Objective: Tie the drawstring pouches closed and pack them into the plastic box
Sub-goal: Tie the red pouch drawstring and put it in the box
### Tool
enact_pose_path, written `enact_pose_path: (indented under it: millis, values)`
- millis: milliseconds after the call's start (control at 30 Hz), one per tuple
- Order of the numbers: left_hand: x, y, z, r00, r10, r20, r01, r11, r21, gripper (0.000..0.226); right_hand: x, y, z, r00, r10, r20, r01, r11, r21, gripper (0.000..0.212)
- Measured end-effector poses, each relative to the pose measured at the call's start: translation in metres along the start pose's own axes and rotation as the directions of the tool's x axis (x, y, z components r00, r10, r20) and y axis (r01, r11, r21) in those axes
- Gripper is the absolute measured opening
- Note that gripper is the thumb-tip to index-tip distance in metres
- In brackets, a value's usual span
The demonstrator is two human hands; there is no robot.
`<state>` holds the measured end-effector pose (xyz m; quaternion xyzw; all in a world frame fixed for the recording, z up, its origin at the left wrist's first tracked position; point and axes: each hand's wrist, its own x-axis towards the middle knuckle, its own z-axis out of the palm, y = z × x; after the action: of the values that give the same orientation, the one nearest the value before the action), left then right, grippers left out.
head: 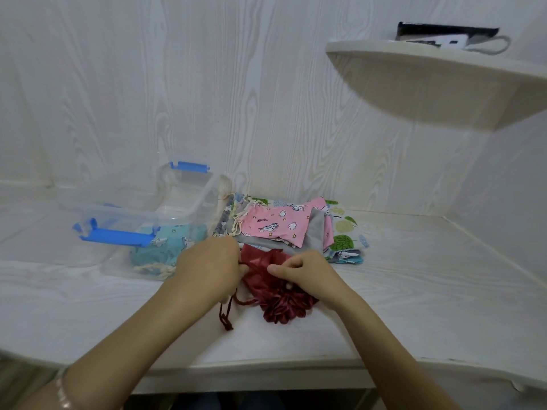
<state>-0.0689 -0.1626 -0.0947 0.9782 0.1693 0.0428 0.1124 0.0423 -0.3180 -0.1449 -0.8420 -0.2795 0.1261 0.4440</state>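
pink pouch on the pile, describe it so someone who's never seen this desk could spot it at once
On the white desk, right of the clear plastic box with blue clips, lies a pile of fabric pouches. The pink pouch lies topmost, behind the dark red pouch. Its white unicorns, clouds and yellow stars set it apart from the grey cloth and green-leaf cloth beside it.

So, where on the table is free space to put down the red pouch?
Bare table lies right of the pouch pile, and in front of the plastic box, beside the left hand. Crowded: between box and pile, where the right hand also holds the red pouch.
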Motion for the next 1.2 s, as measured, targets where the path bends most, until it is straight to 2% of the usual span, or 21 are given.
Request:
enact_pose_path:
  millis: [167, 300, 400, 500, 567, 633, 700, 767, 867, 1033, 1100, 1200]
  values:
    - [0.003, 0.000, -0.002, 0.998, -0.002, 0.058, 0.006, 0.997, -0.076, 0.029, -0.002, 0.005, -0.006, 0.999, 0.048, 0.018, -0.051, 0.967, 0.248, 0.026]
    - [0.003, 0.003, -0.007, 0.981, 0.023, 0.193, 0.051, 0.927, -0.372, 0.026, -0.004, 0.002, -0.005, 0.993, 0.085, 0.079, -0.111, 0.891, 0.441, 0.030]
    - [0.002, 0.006, -0.007, 0.978, 0.011, 0.208, 0.106, 0.834, -0.542, 0.018, -0.005, 0.001, -0.009, 0.980, 0.118, 0.160, -0.191, 0.783, 0.592, 0.027]
    - [0.002, 0.007, -0.005, 0.990, -0.020, 0.140, 0.106, 0.760, -0.642, 0.011, -0.004, 0.003, -0.012, 0.961, 0.119, 0.249, -0.259, 0.696, 0.669, 0.023]
    - [0.004, 0.006, -0.001, 0.999, -0.019, 0.031, 0.035, 0.777, -0.628, 0.010, -0.005, 0.003, -0.011, 0.952, 0.108, 0.287, -0.284, 0.663, 0.693, 0.023]
    - [0.006, 0.007, 0.005, 0.995, -0.001, -0.101, -0.059, 0.806, -0.589, 0.009, -0.004, 0.004, -0.010, 0.955, 0.084, 0.285, -0.272, 0.634, 0.724, 0.021]
    - [0.007, 0.007, 0.011, 0.978, 0.003, -0.209, -0.135, 0.772, -0.621, 0.007, -0.004, 0.003, -0.010, 0.968, 0.049, 0.245, -0.222, 0.617, 0.755, 0.021]
    - [0.009, 0.009, 0.018, 0.963, 0.010, -0.270, -0.192, 0.726, -0.660, 0.009, -0.005, 0.001, -0.008, 0.984, 0.015, 0.177, -0.144, 0.649, 0.747, 0.022]
    - [0.011, 0.011, 0.030, 0.960, 0.009, -0.281, -0.217, 0.658, -0.721, 0.010, -0.008, -0.003, -0.007, 0.997, -0.056, 0.052, 0.010, 0.768, 0.640, 0.022]
    - [0.019, 0.014, 0.043, 0.977, 0.093, -0.191, -0.199, 0.710, -0.675, 0.035, -0.010, -0.009, -0.007, 0.986, -0.145, -0.083, 0.167, 0.826, 0.538, 0.015]
    - [0.020, 0.017, 0.044, 0.981, 0.114, -0.160, -0.195, 0.638, -0.745, 0.030, -0.010, -0.012, -0.007, 0.970, -0.185, -0.157, 0.238, 0.857, 0.457, 0.013]
    - [0.023, 0.019, 0.047, 0.988, 0.103, -0.118, -0.156, 0.545, -0.824, 0.018, -0.007, -0.011, -0.006, 0.957, -0.217, -0.194, 0.276, 0.887, 0.370, 0.013]
